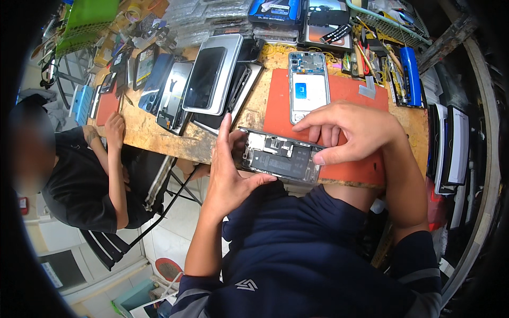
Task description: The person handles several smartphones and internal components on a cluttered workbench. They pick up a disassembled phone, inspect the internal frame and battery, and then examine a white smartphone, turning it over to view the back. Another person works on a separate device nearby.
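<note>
An opened smartphone point(278, 159) lies sideways between my hands at the table's front edge. Its back is off, baring a black battery and metal-covered boards. My left hand point(225, 172) grips its left end, thumb along the near side and fingers at the far corner. At the right end, my right hand point(352, 132) has its thumb on the phone's inside and its curled fingers over the far edge. Just beyond my right fingers, a second opened phone point(313, 98) with a blue circuit board and a blue square label rests on the red mat point(277, 100).
Left of the mat stand a silver tray point(230, 74) with a black phone and several phone parts point(175, 98). A tool holder with a blue side point(410, 77) is at the right. Another person point(79, 180) sits at the left, one hand on the wooden table point(143, 132).
</note>
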{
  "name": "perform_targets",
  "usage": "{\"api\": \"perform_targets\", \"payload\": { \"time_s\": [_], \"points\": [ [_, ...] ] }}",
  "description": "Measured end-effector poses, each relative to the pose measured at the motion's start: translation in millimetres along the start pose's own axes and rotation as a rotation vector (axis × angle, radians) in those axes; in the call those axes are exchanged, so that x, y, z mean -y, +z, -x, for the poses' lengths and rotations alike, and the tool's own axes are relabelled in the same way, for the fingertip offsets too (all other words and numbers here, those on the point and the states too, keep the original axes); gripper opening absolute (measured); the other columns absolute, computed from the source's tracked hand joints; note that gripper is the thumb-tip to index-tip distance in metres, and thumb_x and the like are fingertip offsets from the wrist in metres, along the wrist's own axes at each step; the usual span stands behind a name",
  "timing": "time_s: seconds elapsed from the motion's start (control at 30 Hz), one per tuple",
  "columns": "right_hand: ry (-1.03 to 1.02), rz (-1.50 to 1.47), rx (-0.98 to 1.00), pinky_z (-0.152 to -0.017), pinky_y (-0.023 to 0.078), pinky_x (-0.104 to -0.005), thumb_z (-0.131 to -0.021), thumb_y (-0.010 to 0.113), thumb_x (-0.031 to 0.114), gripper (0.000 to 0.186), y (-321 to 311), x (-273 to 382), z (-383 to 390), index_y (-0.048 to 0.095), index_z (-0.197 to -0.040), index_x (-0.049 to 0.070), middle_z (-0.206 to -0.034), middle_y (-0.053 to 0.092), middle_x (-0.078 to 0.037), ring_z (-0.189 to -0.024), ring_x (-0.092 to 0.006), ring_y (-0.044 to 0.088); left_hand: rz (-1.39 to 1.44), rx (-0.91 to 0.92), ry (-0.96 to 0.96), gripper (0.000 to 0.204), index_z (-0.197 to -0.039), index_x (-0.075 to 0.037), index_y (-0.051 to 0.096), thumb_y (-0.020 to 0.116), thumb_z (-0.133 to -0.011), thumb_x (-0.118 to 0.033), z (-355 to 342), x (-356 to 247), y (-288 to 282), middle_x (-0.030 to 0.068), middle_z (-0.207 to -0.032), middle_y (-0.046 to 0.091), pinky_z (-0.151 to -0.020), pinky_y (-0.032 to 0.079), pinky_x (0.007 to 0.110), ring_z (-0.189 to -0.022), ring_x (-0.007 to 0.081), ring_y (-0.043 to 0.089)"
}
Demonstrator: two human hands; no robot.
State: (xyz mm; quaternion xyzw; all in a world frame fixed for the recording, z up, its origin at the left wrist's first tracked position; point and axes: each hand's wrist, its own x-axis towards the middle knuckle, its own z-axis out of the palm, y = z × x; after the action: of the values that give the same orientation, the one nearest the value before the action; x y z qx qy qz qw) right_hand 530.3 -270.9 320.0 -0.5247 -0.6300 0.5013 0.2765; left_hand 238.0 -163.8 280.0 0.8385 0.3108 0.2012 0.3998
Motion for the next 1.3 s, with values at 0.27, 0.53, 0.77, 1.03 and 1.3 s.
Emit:
{"api": "perform_targets", "payload": {
  "time_s": [0.27,0.53,0.77,1.03,1.3],
  "points": [
    [-0.049,0.076,0.035,-0.065,0.055,-0.0254,-0.083,0.083,0.019,0.065,-3.4,0.4,-0.7,0.059,-0.14,-0.002,-0.102,0.071,-0.013,-0.071,-0.0117,0.067,0.474,0.04,0.092,0.143,-0.165,-0.006,0.008,0.103,-0.06,-0.018,-12.0,-14.3,3.7,0.0137,-0.138,0.043,-0.108,0.048,0.041,-0.125,0.0262,0.056],
    [-0.156,0.052,0.058,-0.079,0.055,-0.0345,-0.082,0.078,0.017,0.051,-4.8,-9.2,-4.0,0.063,-0.124,-0.006,-0.108,0.072,-0.017,-0.088,-0.0243,0.07,0.94,0.022,0.004,0.129,-0.166,-0.014,-0.003,0.087,-0.076,0.006,-22.2,-33.3,22.7,0.0168,-0.146,0.034,-0.1,0.06,0.044,-0.131,0.0294,0.055],
    [-0.097,0.029,0.029,-0.087,0.055,-0.0398,-0.083,0.072,0.014,0.041,-3.6,-12.9,-1.7,0.064,-0.117,-0.006,-0.105,0.071,-0.023,-0.098,-0.0334,0.07,1.014,0.012,-0.002,0.125,-0.166,-0.01,0.006,0.089,-0.074,0.004,-25.6,-22.3,31.5,0.0182,-0.151,0.038,-0.102,0.059,0.043,-0.132,0.0301,0.055],
    [-0.138,0.131,-0.024,-0.08,0.054,-0.0456,-0.085,0.062,0.007,0.026,-3.0,-11.6,-4.8,0.064,-0.107,-0.006,-0.095,0.069,-0.025,-0.089,-0.0415,0.069,1.008,-0.029,-0.028,0.13,-0.165,-0.01,0.006,0.092,-0.069,0.004,-22.9,-15.3,32.9,0.018,-0.152,0.038,-0.098,0.062,0.043,-0.13,0.031,0.057],
    [-0.12,0.148,-0.056,-0.08,0.053,-0.0489,-0.086,0.061,0.01,0.027,-1.9,-3.6,-2.0,0.065,-0.108,-0.006,-0.093,0.069,-0.026,-0.09,-0.0459,0.067,1.012,-0.043,-0.052,0.132,-0.165,-0.009,0.005,0.093,-0.067,0.004,-22.0,-17.6,31.8,0.0172,-0.152,0.04,-0.099,0.061,0.044,-0.128,0.0299,0.058]
  ]
}}
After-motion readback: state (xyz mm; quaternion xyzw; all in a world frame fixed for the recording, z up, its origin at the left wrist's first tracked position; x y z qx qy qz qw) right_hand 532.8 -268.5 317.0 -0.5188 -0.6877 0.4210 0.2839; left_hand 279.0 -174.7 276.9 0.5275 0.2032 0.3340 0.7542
